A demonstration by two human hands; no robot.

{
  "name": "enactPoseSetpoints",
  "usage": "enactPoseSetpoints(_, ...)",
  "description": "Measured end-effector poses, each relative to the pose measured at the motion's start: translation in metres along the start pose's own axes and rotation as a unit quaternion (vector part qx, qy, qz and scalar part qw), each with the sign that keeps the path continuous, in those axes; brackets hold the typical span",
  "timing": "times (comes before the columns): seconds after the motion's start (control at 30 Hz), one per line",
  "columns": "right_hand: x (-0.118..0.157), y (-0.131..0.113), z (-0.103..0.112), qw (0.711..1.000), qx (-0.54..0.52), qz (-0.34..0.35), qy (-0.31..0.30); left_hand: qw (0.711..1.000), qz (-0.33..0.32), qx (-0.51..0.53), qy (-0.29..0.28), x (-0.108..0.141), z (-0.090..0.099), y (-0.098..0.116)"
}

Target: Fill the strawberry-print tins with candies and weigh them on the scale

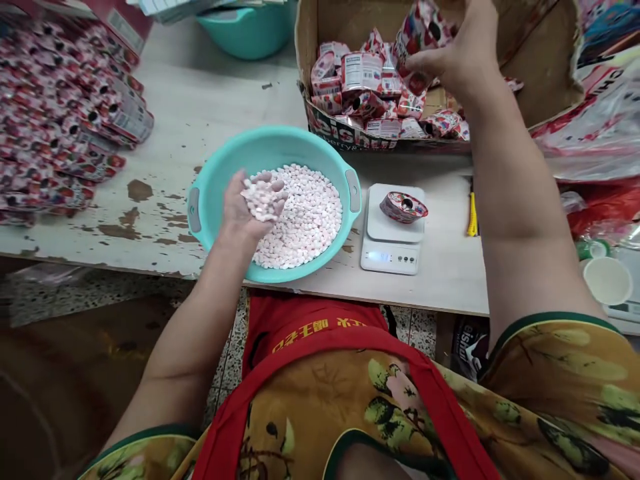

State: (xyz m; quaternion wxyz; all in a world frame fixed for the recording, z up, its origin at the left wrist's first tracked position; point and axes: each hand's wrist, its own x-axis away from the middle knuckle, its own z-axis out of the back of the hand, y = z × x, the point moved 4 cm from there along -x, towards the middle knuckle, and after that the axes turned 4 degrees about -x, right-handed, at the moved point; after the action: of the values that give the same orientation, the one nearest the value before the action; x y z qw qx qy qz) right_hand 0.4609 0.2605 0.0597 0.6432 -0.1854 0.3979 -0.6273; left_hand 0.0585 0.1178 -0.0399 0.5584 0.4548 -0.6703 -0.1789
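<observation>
Small white and pale pink candies point(305, 223) fill part of a turquoise basin point(280, 140). Palm up over its left side, my left hand point(245, 210) cups a heap of these candies. My right hand point(463, 60) is above the cardboard box point(390, 141), with a red printed packet point(423, 37) at its thumb and fingers. Similar packets point(363, 72) lie piled inside the box. On the white digital scale point(393, 257), right of the basin, one packet point(403, 207) rests with its open top facing up. The scale display is lit, its digits too small to read surely.
Many printed packets point(60, 127) are heaped at the left. Another turquoise basin point(247, 32) stands at the back. A yellow cutter point(472, 215) lies right of the scale. Plastic bags point(600, 127) and a white round container point(607, 281) are at the right.
</observation>
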Motion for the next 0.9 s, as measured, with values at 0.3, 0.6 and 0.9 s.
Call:
enactPoseSetpoints(0.3, 0.149, -0.127, -0.062, 0.926, -0.368, 0.0, -0.082, 0.999, -0.022, -0.037, -0.013, 0.012, -0.006, 0.017)
enactPoseSetpoints(0.6, 0.202, -0.142, -0.187, 0.947, -0.215, -0.015, -0.24, 0.98, -0.2, 0.019, -0.008, 0.034, -0.036, 0.047)
enactPoseSetpoints(0.9, 0.2, -0.151, -0.194, 0.95, -0.197, -0.022, -0.242, 0.963, -0.257, 0.075, 0.02, 0.019, -0.037, 0.036)
